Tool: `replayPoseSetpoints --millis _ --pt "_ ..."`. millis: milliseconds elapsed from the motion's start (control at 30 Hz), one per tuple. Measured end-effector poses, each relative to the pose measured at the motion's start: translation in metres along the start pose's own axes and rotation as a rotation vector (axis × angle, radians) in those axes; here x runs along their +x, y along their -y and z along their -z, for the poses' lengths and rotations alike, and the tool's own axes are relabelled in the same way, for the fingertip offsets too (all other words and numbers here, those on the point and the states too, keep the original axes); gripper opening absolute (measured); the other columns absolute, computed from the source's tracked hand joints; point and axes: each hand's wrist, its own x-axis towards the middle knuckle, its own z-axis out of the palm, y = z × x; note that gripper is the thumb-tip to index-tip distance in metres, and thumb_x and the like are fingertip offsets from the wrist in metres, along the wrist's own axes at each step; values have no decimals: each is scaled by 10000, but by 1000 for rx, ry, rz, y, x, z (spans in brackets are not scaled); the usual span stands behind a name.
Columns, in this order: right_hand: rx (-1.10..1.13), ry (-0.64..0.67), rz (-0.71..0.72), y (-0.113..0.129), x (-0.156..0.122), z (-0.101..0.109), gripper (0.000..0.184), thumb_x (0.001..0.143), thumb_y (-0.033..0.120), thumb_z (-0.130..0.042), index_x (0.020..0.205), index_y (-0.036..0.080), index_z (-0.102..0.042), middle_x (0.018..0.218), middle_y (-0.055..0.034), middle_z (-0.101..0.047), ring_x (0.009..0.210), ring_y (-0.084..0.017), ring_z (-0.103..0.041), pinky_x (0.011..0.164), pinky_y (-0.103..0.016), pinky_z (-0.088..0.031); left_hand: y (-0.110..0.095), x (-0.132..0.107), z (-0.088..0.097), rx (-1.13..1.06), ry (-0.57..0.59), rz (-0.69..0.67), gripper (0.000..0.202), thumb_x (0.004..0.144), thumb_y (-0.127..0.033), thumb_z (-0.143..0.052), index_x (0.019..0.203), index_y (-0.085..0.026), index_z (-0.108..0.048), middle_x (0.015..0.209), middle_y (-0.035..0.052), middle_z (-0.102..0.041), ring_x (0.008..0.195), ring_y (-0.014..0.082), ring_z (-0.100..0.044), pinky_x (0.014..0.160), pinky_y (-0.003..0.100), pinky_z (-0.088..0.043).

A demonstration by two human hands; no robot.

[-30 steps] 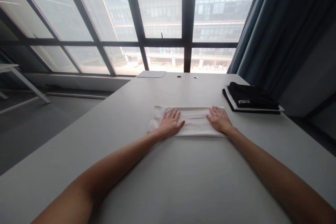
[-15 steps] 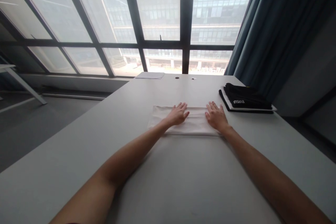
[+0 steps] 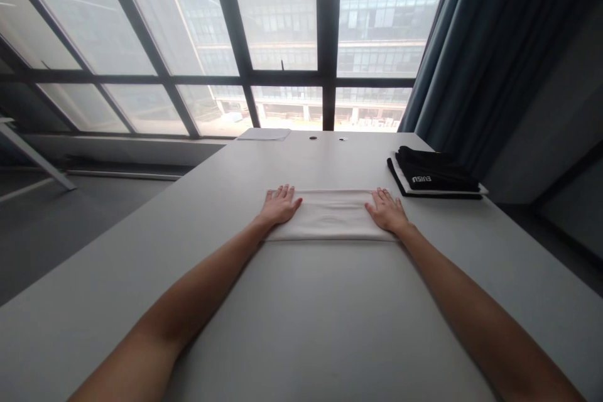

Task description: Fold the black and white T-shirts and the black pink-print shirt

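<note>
A folded white cloth garment lies as a flat, wide strip on the white table; faint creases run across its middle. What kind of garment it is I cannot tell. On its left end rests my left hand, palm down with the fingers stretched out. My right hand lies flat on the right end, fingers apart. Neither hand grips the fabric. The parts of the cloth under both palms are hidden.
To the right sits a stack of folded clothes, a black one with white lettering on top. Papers lie at the table's far left corner, near two cable holes. A blue curtain hangs beyond the right edge, windows behind.
My left hand has slid left across the cloth, from near its middle to its left end. My right hand stays on the right end. The view has shifted slightly.
</note>
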Motion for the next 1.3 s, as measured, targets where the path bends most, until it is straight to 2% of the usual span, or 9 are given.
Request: replayPoseSetpoints --millis 67,167,333,467,633,833,967,1133,1300 --pt "45 -21 11 1 -1 -1 663 1009 507 -316 1564 145 -297 1653 -127 -192 1530 -269 -118 1202 -579 -118 10 -2 2 4 -18 29 699 1031 -532 -224 1569 -87 -267 1634 194 -206 1518 343 -162 1191 588 -108" --pt "250 -120 -13 0 -1 2 604 969 419 -463 1496 127 -432 1627 -144 -271 1516 -277 -187 1217 -524 -132 3 -4 4 1 -60 40 688 1034 -526 -227 1556 -83 -298 1631 192 -216 1517 346 -165 1189 606 -86" --pt "539 -294 -259 -12 6 22 480 910 257 -524 1346 67 -587 1398 -211 -573 1329 -276 -509 1130 -357 -359 -43 -14 5 -119 -135 -158 656 1030 -535 -279 1534 -122 -355 1618 151 -285 1517 303 -189 1205 571 -106" --pt "739 -229 -436 -21 5 38 311 850 228 -598 1119 111 -703 995 -137 -734 953 -241 -692 818 -306 -552 -73 -22 -3 -172 -66 -314 678 1010 -567 -333 1550 -157 -333 1628 134 -265 1519 305 -182 1200 577 -127" --pt "922 -51 -539 -22 -6 56 73 836 208 -657 890 159 -660 798 -80 -695 678 -171 -655 577 -271 -543 -74 -28 -9 -127 22 -362 700 1008 -599 -310 1568 -179 -310 1646 139 -198 1524 335 -139 1194 598 -74" --pt "1042 89 -603 -23 -10 65 182 813 198 -723 914 159 -578 798 -49 -658 579 -150 -627 545 -286 -542 -67 -31 -3 -126 110 -560 563 1059 -528 -206 1582 -322 -251 1661 50 -154 1538 294 -75 1189 604 -36" --pt "1067 134 -617 -28 -9 59 149 837 204 -707 878 146 -575 706 -25 -622 511 -119 -572 474 -224 -485 -66 -31 -4 -129 119 -585 562 1060 -540 -206 1585 -340 -230 1662 41 -151 1537 300 -74 1189 603 -37" --pt "1127 236 -552 -33 -10 54 121 863 189 -659 777 141 -588 578 25 -543 422 -71 -422 407 -179 -388 -67 -30 -5 -151 106 -565 558 1059 -541 -221 1575 -334 -264 1657 45 -181 1537 285 -99 1194 589 -47" --pt "1259 260 -380 -23 -17 57 100 790 113 -652 877 161 -643 641 9 -627 508 -112 -539 500 -201 -473 -70 -32 -2 -244 77 -546 529 1053 -494 -298 1545 -307 -352 1630 61 -278 1526 272 -172 1205 570 -63"
